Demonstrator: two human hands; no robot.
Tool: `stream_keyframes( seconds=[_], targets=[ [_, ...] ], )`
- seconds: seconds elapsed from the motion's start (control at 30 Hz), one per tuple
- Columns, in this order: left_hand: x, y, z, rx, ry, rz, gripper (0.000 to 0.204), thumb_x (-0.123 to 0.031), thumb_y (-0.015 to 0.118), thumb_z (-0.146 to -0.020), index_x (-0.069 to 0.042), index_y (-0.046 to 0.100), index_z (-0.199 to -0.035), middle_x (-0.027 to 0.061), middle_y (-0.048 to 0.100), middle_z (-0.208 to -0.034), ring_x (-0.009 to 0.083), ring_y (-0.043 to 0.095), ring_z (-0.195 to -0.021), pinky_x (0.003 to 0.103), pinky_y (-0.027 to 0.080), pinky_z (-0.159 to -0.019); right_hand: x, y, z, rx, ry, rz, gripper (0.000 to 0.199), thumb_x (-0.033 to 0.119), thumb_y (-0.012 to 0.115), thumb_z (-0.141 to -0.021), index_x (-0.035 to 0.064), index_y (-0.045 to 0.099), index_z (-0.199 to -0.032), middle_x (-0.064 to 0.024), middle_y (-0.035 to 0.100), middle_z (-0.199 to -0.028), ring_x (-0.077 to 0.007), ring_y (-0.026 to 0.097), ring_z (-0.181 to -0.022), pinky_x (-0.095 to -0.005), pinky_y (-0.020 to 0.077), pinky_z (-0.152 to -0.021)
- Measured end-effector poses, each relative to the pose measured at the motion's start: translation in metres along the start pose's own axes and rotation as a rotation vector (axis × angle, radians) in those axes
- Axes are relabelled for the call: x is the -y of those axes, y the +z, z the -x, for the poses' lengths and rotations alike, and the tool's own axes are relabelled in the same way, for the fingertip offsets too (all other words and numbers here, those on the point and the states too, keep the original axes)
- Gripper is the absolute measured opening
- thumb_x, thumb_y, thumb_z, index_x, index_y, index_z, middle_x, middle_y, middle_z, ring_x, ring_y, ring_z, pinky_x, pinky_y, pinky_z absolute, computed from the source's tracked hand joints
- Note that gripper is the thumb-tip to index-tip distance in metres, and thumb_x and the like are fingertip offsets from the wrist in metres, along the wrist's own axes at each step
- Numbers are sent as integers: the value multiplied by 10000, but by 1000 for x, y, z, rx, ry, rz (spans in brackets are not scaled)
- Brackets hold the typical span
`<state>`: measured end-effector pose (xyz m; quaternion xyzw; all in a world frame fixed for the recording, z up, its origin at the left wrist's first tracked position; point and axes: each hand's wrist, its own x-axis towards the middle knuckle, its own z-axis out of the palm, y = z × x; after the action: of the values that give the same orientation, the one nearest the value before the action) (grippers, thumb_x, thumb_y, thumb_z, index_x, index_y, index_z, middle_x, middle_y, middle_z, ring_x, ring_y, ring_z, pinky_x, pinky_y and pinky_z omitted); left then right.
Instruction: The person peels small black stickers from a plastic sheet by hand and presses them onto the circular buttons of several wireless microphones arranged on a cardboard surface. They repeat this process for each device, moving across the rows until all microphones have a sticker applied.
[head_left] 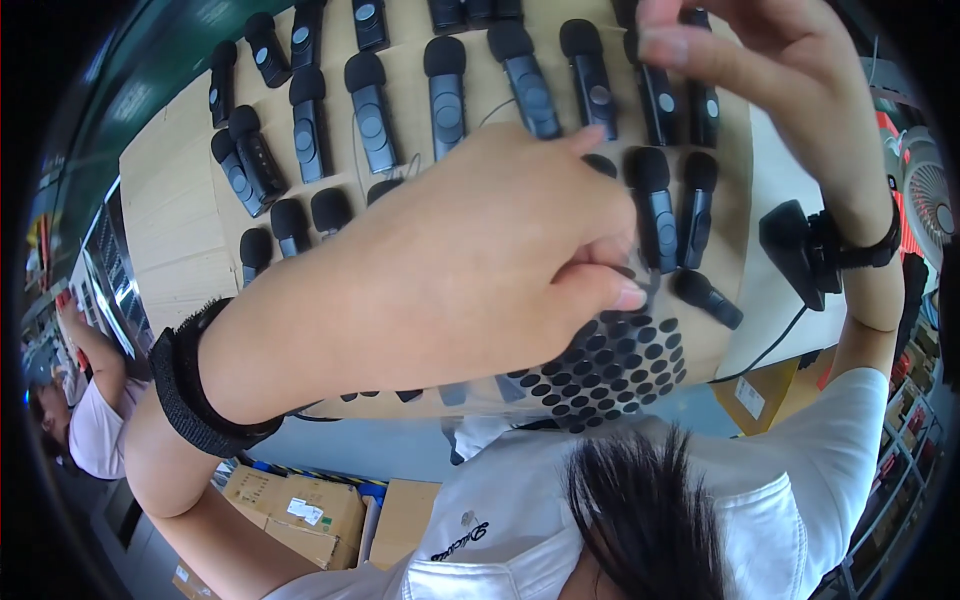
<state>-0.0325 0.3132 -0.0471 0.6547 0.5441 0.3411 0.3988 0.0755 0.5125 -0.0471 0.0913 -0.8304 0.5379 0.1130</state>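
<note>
My left hand point(560, 215) reaches across the table from the lower left, back of the hand up. Its thumb and curled fingers close at the upper edge of a clear sheet of black round stickers point(620, 370). My right hand point(760, 55) is at the top right, thumb and forefinger brought near each other over a black clip-on microphone point(660, 105). Anything between those fingertips is too small to make out. Beside my left hand lie two more upright microphones point(655, 210) and a tilted microphone point(708, 298). My left forearm hides part of the rows.
Rows of foam-topped microphones point(370, 110) cover the cardboard-topped table point(170, 230). A black wrist-worn device point(795, 250) trails a cable at right. Cardboard boxes point(300, 510) stand below the table. Another person point(95, 410) is at far left, a fan point(928, 190) at far right.
</note>
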Motion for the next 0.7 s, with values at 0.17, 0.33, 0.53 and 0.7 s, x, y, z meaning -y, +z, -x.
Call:
stream_keyframes(
  seconds=[0.17,0.33,0.53,0.7],
  targets=[
    [3,7,-13,-10,-34,53,162,-27,680,-806,1,553,-710,77,589,-516,172,584,-470,462,266,-1155,-16,6,13,38,108,60,73,18,750,-788,29,701,-841,-64,613,-1021,-132,585,-872,-251,465,-768],
    [5,2,-14,49,-67,25,163,-20,679,-805,-2,549,-708,82,592,-521,177,576,-462,463,262,-1156,-28,10,18,7,76,84,74,16,754,-779,16,697,-826,-70,619,-981,-137,586,-846,-244,464,-730],
    [7,5,-14,5,-9,20,167,-12,696,-786,2,549,-707,93,619,-554,203,629,-514,468,267,-1153,-31,12,21,-23,51,28,67,0,746,-779,3,690,-816,-75,618,-959,-137,582,-824,-244,465,-702],
    [7,7,-14,-2,-22,18,172,-12,703,-780,4,550,-703,105,631,-570,215,651,-543,483,279,-1144,-34,15,22,-24,60,-47,59,-31,725,-776,-11,681,-810,-82,609,-947,-136,579,-817,-240,464,-692]
  ],
)
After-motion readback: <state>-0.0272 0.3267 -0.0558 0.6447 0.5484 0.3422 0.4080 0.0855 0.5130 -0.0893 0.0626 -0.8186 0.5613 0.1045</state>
